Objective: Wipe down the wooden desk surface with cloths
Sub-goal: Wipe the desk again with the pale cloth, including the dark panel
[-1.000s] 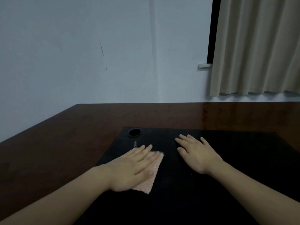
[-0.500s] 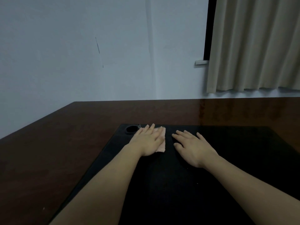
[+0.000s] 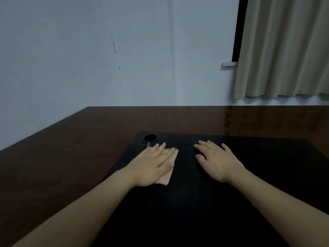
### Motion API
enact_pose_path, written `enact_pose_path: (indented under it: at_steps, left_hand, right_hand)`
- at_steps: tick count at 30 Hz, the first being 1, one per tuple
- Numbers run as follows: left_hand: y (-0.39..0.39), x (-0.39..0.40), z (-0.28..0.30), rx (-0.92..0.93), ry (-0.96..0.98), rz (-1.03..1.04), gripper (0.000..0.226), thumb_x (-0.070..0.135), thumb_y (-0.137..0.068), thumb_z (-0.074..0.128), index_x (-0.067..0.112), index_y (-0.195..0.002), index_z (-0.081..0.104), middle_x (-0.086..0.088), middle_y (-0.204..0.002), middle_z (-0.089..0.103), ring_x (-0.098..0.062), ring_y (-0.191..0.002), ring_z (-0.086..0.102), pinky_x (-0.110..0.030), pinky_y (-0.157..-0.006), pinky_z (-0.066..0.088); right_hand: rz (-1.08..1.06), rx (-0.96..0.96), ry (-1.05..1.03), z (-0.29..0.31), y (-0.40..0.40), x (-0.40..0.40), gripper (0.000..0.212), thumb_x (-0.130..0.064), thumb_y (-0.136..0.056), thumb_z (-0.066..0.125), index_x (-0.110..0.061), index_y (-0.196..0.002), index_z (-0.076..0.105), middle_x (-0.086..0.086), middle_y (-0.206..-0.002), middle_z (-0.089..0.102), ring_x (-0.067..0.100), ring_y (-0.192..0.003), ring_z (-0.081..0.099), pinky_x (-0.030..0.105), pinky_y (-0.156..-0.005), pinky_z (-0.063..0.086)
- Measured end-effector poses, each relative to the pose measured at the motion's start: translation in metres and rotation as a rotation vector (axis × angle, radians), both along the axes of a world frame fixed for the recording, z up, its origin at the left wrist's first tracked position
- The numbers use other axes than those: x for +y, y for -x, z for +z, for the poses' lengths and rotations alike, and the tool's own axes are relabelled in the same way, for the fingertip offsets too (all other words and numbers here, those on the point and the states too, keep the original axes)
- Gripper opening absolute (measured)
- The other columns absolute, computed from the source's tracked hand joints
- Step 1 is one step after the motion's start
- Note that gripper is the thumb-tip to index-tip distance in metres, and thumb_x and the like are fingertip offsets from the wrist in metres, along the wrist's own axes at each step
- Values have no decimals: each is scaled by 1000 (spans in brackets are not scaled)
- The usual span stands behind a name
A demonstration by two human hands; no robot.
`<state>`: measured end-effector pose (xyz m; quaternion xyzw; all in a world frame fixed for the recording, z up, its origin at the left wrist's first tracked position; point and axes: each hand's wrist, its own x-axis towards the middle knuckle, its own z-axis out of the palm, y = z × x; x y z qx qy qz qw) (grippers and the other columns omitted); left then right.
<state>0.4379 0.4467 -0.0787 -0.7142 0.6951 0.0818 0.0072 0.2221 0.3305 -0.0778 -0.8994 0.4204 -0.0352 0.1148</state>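
A pink cloth [image 3: 169, 170] lies flat on the black desk panel [image 3: 187, 202], which is set into the dark brown wooden desk [image 3: 62, 154]. My left hand [image 3: 153, 163] presses down on the cloth with straight fingers and covers most of it. My right hand [image 3: 217, 159] rests flat on the black panel to the right, fingers spread, with nothing under it. Both forearms reach in from the bottom of the view.
A round black cable hole [image 3: 150, 137] sits at the panel's far left corner, just beyond my left fingertips. The desk meets a pale wall [image 3: 106, 59] at the back and left. A beige curtain [image 3: 284, 47] hangs at the upper right.
My left hand pushed the cloth forward toward the cable hole, then drew it back toward me. My right hand has stayed flat in about the same spot.
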Motion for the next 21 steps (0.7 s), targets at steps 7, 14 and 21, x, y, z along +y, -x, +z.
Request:
enact_pose_path:
  at_steps: [7,14,21]
  left_hand:
    - [7,-65,-7,-17,34,118,60,57,-105,9,38,-161,-2,-2,-170,-7,-20,-156,-9,-42,-126,-6]
    - [24,16,0,-9,13,-73,58,60,-105,10,43,-158,-6,8,-168,-13,-10,-154,-16,-35,-125,-10]
    - [-27,39,2,-4,-28,15,74,78,-89,-4,48,-156,-11,11,-167,-17,-9,-152,-20,-33,-124,-11]
  right_hand:
    - [-4,-11,13,-2,0,-1,53,-45,-109,24,-34,-161,20,-12,-169,10,11,-156,3,46,-126,0]
    - [-1,25,12,0,1,3,54,-44,-109,22,-33,-162,17,-10,-170,7,12,-156,2,46,-126,1]
    - [4,25,10,0,2,2,54,-45,-109,21,-33,-162,16,-11,-170,7,12,-156,2,46,-127,1]
